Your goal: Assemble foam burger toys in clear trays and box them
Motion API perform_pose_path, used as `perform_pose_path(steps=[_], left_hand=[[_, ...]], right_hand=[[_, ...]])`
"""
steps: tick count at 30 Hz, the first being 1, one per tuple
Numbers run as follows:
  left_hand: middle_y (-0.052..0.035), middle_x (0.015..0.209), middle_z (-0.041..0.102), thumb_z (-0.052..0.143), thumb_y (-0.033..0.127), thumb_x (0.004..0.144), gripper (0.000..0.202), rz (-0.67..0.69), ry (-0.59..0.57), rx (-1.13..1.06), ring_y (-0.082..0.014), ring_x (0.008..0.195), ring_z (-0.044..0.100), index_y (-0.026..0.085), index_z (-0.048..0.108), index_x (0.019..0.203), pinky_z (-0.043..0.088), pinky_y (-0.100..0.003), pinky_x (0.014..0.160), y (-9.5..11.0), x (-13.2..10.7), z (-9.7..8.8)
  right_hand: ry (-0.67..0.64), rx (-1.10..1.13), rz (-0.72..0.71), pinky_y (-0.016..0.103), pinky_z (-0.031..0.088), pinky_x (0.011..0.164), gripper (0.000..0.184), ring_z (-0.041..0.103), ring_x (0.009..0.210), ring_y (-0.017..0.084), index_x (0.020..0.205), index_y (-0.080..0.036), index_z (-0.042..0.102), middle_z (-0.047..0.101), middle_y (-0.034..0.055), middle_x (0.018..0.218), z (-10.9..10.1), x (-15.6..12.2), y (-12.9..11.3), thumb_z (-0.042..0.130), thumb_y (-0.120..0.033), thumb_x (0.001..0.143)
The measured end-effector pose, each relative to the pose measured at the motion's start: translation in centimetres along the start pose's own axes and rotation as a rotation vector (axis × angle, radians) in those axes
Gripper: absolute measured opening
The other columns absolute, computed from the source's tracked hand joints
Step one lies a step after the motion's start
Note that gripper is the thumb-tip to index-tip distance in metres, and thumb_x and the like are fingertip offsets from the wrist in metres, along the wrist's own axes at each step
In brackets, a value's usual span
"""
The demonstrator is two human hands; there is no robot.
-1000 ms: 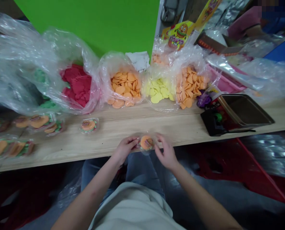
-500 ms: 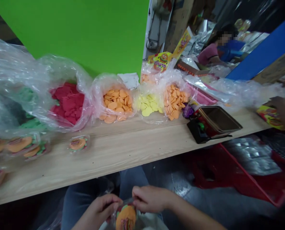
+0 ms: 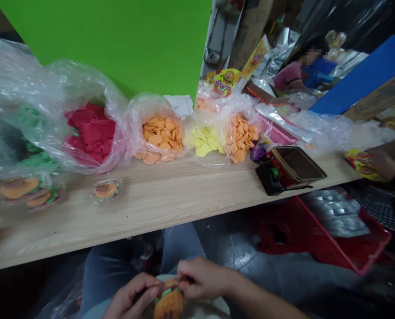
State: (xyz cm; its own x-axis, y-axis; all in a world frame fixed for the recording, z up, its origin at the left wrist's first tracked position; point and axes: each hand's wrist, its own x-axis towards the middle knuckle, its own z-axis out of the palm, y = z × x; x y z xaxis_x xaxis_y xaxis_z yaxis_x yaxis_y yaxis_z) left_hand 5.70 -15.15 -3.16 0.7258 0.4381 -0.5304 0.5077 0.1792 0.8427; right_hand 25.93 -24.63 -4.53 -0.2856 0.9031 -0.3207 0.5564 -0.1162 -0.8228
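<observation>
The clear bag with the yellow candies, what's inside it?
Flat, round, pale yellow discs are piled inside the clear plastic bag. The top discs cover the ones underneath, so I can't see those or the bottom of the bag.

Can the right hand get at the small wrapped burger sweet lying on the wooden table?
Probably yes, once free: the right hand is pinching another burger sweet, but the wrapped sweet lies in front of the plastic bags.

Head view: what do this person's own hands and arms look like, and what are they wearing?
The left hand and right hand are bare, with no gloves, rings or watch visible. The right forearm shows no sleeve. Blue jeans cover the lap.
</observation>
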Motion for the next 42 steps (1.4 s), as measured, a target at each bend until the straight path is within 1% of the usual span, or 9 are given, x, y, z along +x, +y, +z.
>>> perform_pose_path(steps=[4,8,13,19,22,28,32,39,42], left_hand=[[-0.0030,0.070,0.060,0.055,0.043,0.075,0.029,0.008,0.095,-0.020,-0.0148,0.067,0.051,0.016,0.064,0.072,0.040,-0.022,0.061,0.5,-0.1,0.2],[-0.0020,0.069,0.058,0.054,0.039,0.077,0.026,0.010,0.163,-0.109,-0.0123,0.063,0.047,0.016,0.065,0.081,0.038,-0.021,0.058,0.7,0.1,0.4],[-0.0014,0.072,0.057,0.052,0.036,0.080,0.023,0.015,0.294,-0.137,-0.0111,0.062,0.046,0.015,0.061,0.082,0.038,-0.020,0.057,0.7,-0.5,0.9],[-0.0014,0.080,0.056,0.049,0.033,0.082,0.019,0.097,0.014,0.014,-0.0131,0.072,0.049,0.017,0.058,0.087,0.040,-0.022,0.064,1.9,-0.6,-0.6],[-0.0025,0.081,0.057,0.049,0.032,0.081,0.019,0.169,-0.016,0.107,-0.0138,0.075,0.050,0.017,0.060,0.085,0.041,-0.024,0.068,2.7,-0.2,-1.0],[-0.0028,0.077,0.057,0.047,0.028,0.083,0.017,0.287,0.080,0.182,-0.0136,0.074,0.051,0.018,0.061,0.079,0.040,-0.025,0.070,2.9,-0.9,0.2],[-0.0030,0.076,0.057,0.049,0.029,0.082,0.018,0.249,0.150,0.132,-0.0140,0.073,0.051,0.017,0.060,0.075,0.040,-0.025,0.069,2.2,-1.4,0.7],[0.0002,0.075,0.054,0.049,0.036,0.082,0.019,0.048,0.497,-0.358,-0.0121,0.069,0.050,0.018,0.053,0.080,0.042,-0.023,0.064,0.5,-1.7,1.0],[0.0000,0.075,0.055,0.051,0.036,0.081,0.019,0.049,0.408,-0.308,-0.0126,0.070,0.050,0.017,0.055,0.081,0.042,-0.022,0.064,0.5,-2.0,0.4]], right_hand=[[-0.019,0.268,0.007,0.016,0.031,0.050,0.007,0.042,0.057,0.007,0.075,-0.018,0.043,0.044,-0.0050,0.064,-0.5,-0.2,-0.1,0.048,-0.022,0.078],[-0.031,0.485,0.083,0.020,0.037,0.054,0.017,0.048,0.058,0.009,0.081,-0.019,0.040,0.048,-0.0038,0.066,-0.4,-0.3,0.1,0.037,-0.034,0.088],[0.179,0.223,0.060,0.021,0.032,0.057,0.018,0.042,0.061,0.010,0.080,-0.020,0.040,0.045,-0.0035,0.067,0.8,-0.2,-0.1,0.031,-0.030,0.091],[0.119,0.081,-0.078,0.020,0.029,0.056,0.009,0.039,0.060,0.009,0.076,-0.019,0.041,0.045,-0.0035,0.068,0.9,1.2,-1.0,0.038,-0.022,0.084],[0.088,-0.059,-0.117,0.021,0.026,0.055,0.009,0.036,0.058,0.009,0.071,-0.019,0.040,0.043,-0.0036,0.065,0.3,1.6,-2.4,0.041,-0.019,0.080],[0.076,-0.066,-0.125,0.021,0.027,0.056,0.005,0.038,0.061,0.009,0.073,-0.019,0.039,0.046,-0.0029,0.069,0.4,0.4,-4.0,0.042,-0.016,0.076],[0.103,-0.018,-0.116,0.021,0.027,0.056,0.010,0.037,0.060,0.009,0.068,-0.019,0.039,0.043,-0.0038,0.066,1.5,0.5,-3.3,0.044,-0.015,0.075],[0.152,0.137,0.037,0.020,0.031,0.058,0.007,0.044,0.065,0.010,0.084,-0.019,0.043,0.050,-0.0019,0.075,2.2,0.6,-1.9,0.039,-0.025,0.086],[0.191,0.137,-0.001,0.020,0.032,0.058,0.007,0.043,0.065,0.010,0.084,-0.019,0.043,0.049,-0.0019,0.074,2.0,0.5,-1.7,0.037,-0.021,0.085]])
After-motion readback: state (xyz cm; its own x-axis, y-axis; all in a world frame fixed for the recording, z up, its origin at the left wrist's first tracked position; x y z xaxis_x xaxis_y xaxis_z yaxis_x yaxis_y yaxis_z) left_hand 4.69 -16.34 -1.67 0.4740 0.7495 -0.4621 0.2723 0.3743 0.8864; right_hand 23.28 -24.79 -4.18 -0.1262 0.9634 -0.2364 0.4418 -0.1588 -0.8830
